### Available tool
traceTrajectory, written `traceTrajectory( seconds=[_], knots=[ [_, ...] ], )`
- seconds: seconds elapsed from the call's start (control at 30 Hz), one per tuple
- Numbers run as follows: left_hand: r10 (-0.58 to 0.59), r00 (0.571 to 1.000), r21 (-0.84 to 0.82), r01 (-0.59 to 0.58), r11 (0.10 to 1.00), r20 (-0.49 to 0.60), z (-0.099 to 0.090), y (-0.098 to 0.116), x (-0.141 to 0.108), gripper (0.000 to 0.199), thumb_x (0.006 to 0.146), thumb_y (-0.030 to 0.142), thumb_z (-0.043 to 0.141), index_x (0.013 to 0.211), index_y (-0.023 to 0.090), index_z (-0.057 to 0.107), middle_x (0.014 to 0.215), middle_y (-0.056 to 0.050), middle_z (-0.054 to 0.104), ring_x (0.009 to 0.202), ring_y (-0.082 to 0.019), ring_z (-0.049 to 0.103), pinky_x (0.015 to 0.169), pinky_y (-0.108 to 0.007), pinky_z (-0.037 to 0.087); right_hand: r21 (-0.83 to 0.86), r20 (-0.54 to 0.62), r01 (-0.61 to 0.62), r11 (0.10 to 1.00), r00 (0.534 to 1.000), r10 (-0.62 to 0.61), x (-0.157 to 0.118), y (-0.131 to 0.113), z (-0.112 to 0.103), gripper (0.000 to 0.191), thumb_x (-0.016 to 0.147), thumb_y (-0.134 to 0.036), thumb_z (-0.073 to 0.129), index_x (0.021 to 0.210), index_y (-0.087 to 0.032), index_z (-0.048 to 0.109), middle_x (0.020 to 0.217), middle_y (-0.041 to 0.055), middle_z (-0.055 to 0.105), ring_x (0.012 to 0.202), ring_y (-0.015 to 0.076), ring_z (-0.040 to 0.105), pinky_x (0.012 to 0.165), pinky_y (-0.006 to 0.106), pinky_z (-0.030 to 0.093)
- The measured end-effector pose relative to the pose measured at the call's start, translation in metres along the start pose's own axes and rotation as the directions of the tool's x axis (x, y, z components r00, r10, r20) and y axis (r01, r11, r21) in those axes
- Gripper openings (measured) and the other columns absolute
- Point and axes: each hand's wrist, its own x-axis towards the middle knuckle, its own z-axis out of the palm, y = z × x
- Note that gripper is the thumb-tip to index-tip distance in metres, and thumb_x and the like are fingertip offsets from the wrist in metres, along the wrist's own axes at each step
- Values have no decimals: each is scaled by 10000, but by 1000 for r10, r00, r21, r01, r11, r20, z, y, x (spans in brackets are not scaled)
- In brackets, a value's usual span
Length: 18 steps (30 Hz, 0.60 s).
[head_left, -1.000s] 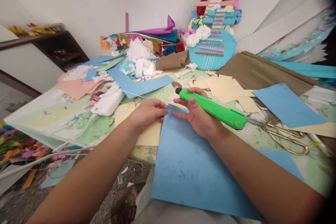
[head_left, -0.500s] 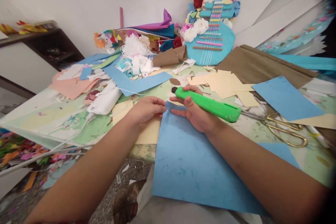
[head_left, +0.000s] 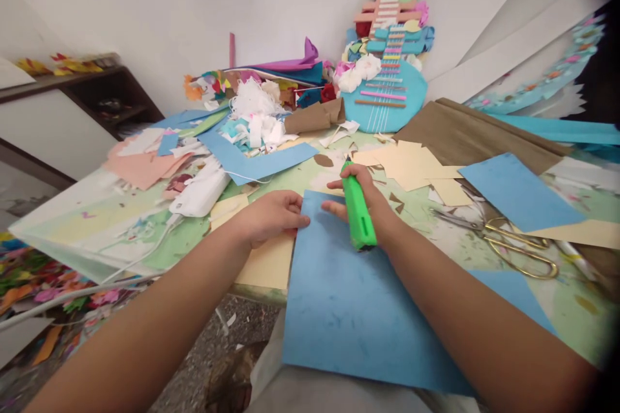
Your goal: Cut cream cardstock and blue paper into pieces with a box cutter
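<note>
A large blue sheet [head_left: 349, 322] lies at the table's front edge and hangs over it towards me. At its upper left edge, my left hand [head_left: 277, 216] pinches the paper between thumb and fingers. My right hand [head_left: 365, 200] is above the upper part of the sheet, wrapped round a green cutter knife [head_left: 357, 210], with some fingers stretched out to the left. The knife's tip points away from me. Beneath my left hand, a cream sheet [head_left: 266, 266] rests on the table.
Gold-handled scissors [head_left: 520, 245] and another blue sheet [head_left: 523, 190] lie at the right. A white power strip [head_left: 199, 187] with a cable is at the left. Paper scraps and a blue guitar-shaped craft [head_left: 387, 100] stand at the back.
The green knife has swung from pointing left to pointing away from me. The blue sheet's top edge now lies flatter, and my left thumb rests lower along its left edge.
</note>
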Motion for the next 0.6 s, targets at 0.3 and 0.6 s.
traceTrajectory(
  seconds=[0.3,0.6],
  knots=[
    [111,985,180,-86,980,-134,9,2,-7,113,606,206,614,706,184,569,588,13,589,559,-142,553,535,-251,428,-279,235,-23,960,968,91,-3,-20,-9,457,624,-294,641,934,-265,306,526,-103,329,493,121,386,478,237,265],
    [81,984,202,-48,978,-159,14,2,-8,70,636,200,586,695,179,554,587,6,588,569,-145,564,558,-262,442,-415,211,-97,905,957,200,-2,-24,-3,500,585,-242,636,944,-265,289,552,-93,410,513,126,419,498,232,254]
  ],
)
